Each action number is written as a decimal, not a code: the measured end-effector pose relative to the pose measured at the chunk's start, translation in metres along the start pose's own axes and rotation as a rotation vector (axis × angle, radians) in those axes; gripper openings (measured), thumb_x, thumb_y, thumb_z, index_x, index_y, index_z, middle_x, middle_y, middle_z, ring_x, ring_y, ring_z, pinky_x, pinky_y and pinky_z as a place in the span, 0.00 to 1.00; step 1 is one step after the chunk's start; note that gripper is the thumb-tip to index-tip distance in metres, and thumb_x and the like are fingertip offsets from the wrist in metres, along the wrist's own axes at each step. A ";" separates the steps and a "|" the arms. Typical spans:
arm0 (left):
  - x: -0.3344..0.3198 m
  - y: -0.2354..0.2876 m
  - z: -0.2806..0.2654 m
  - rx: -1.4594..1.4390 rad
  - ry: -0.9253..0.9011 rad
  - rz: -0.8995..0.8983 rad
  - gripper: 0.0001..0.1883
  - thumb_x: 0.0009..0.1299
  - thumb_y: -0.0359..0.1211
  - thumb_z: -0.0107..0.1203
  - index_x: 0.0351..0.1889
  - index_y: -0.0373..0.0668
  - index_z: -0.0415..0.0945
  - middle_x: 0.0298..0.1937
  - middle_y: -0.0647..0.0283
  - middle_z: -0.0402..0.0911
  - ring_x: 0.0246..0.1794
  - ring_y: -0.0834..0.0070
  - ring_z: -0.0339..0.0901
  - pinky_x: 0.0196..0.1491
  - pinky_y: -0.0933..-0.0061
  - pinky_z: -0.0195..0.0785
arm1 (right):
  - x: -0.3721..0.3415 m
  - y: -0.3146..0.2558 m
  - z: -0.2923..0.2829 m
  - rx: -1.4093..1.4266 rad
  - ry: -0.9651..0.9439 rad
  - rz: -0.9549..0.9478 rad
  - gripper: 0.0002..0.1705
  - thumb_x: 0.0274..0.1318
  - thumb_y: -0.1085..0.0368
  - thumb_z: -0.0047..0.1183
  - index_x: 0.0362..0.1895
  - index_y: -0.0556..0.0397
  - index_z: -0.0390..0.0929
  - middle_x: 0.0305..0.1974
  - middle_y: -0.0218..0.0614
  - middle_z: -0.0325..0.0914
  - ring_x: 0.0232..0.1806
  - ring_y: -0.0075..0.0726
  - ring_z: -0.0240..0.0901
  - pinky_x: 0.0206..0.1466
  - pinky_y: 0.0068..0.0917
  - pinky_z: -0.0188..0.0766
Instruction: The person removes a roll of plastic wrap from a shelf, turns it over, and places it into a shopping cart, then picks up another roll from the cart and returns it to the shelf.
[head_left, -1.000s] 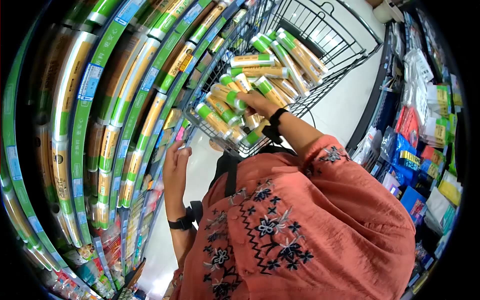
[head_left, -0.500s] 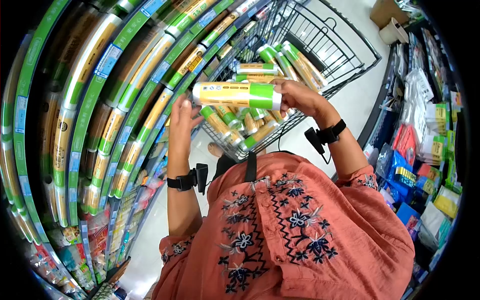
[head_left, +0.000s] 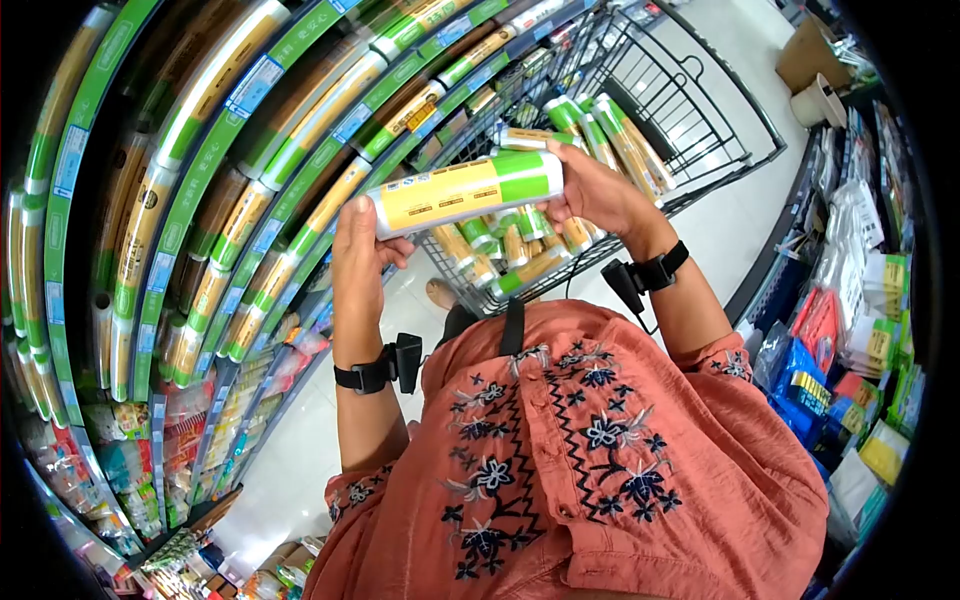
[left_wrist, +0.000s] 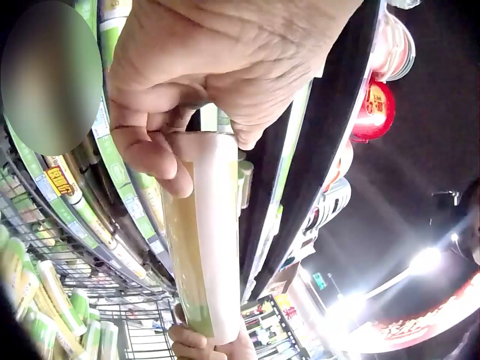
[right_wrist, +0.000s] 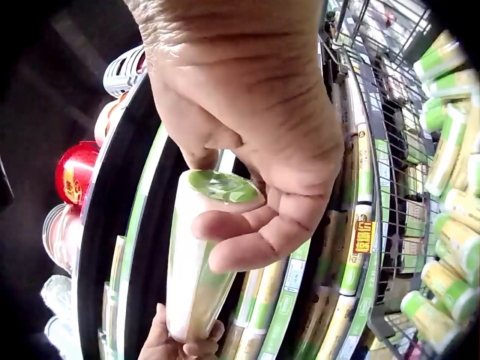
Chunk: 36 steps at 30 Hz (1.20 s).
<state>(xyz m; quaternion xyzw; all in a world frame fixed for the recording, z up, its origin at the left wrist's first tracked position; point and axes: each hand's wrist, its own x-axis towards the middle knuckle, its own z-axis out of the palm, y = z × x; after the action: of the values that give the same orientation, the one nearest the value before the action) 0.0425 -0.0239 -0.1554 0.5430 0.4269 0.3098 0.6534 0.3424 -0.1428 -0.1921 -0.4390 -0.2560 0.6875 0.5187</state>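
Observation:
Both hands hold one plastic-wrapped roll (head_left: 460, 193) with a yellow, green and white wrapper, in front of the body and above the cart. My left hand (head_left: 360, 260) grips its left end, the thumb on top and the fingers curled beneath. At the green end, my right hand (head_left: 605, 195) pinches the roll between thumb and fingers. The left wrist view has the roll (left_wrist: 202, 247) lengthwise, its white side facing the camera. A green end face on the roll (right_wrist: 223, 186) shows in the right wrist view, close under the right hand (right_wrist: 255, 127).
A black wire shopping cart (head_left: 735, 190) stands ahead, with several similar rolls (head_left: 625, 150) inside. To the left, curved-looking shelves (head_left: 205, 215) carry more rolls behind green price strips. On the right, a rack (head_left: 865, 330) holds packaged goods. White floor (head_left: 300, 450) runs between.
The right hand has lifted a roll out of the cart, and the left hand has come up and taken its other end. The roll is now nearer the body and slightly tilted.

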 end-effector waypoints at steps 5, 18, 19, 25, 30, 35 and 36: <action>-0.007 0.007 -0.002 0.017 0.061 0.023 0.27 0.82 0.54 0.44 0.54 0.36 0.73 0.39 0.59 0.83 0.28 0.76 0.78 0.28 0.78 0.69 | 0.005 -0.010 0.010 0.039 0.012 -0.002 0.31 0.74 0.36 0.39 0.51 0.53 0.72 0.31 0.39 0.78 0.22 0.28 0.74 0.29 0.31 0.79; -0.026 0.032 -0.015 -0.105 0.134 0.167 0.27 0.83 0.49 0.44 0.68 0.36 0.66 0.51 0.55 0.81 0.39 0.72 0.80 0.35 0.75 0.73 | 0.024 -0.031 0.035 -0.028 -0.055 -0.098 0.28 0.73 0.46 0.47 0.59 0.58 0.69 0.39 0.41 0.79 0.31 0.33 0.80 0.36 0.34 0.82; -0.030 0.037 -0.013 -0.152 0.128 0.188 0.28 0.83 0.48 0.44 0.70 0.36 0.64 0.53 0.54 0.80 0.41 0.71 0.80 0.37 0.74 0.74 | 0.022 -0.033 0.040 -0.033 -0.060 -0.145 0.28 0.72 0.48 0.49 0.61 0.59 0.68 0.40 0.41 0.79 0.33 0.34 0.80 0.38 0.34 0.82; -0.035 0.034 -0.025 -0.297 0.168 0.282 0.24 0.82 0.38 0.45 0.72 0.39 0.62 0.65 0.52 0.73 0.58 0.64 0.77 0.56 0.64 0.75 | 0.020 -0.039 0.064 -0.127 -0.099 -0.319 0.34 0.65 0.61 0.57 0.72 0.57 0.62 0.66 0.40 0.69 0.65 0.38 0.71 0.64 0.39 0.75; -0.037 0.031 -0.032 -0.344 0.215 0.413 0.26 0.76 0.34 0.49 0.71 0.39 0.63 0.69 0.51 0.70 0.67 0.62 0.72 0.66 0.58 0.68 | 0.017 -0.039 0.080 0.008 -0.150 -0.304 0.38 0.64 0.61 0.60 0.75 0.55 0.61 0.66 0.41 0.69 0.67 0.38 0.69 0.70 0.39 0.70; -0.041 0.026 -0.040 -0.403 0.218 0.389 0.29 0.73 0.35 0.50 0.72 0.39 0.62 0.70 0.51 0.69 0.68 0.61 0.70 0.69 0.57 0.65 | 0.020 -0.031 0.084 -0.052 -0.166 -0.337 0.39 0.63 0.61 0.63 0.74 0.56 0.61 0.65 0.42 0.70 0.68 0.37 0.67 0.71 0.36 0.67; -0.043 0.025 -0.041 -0.423 0.213 0.385 0.29 0.74 0.35 0.50 0.72 0.38 0.61 0.70 0.51 0.69 0.68 0.61 0.70 0.69 0.57 0.64 | 0.021 -0.029 0.084 -0.079 -0.173 -0.350 0.39 0.62 0.62 0.63 0.74 0.56 0.61 0.65 0.42 0.69 0.68 0.37 0.67 0.72 0.36 0.66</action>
<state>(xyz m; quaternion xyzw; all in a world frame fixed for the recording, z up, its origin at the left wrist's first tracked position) -0.0115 -0.0381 -0.1236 0.4304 0.3081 0.5652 0.6327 0.2827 -0.1050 -0.1349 -0.3471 -0.3989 0.6113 0.5889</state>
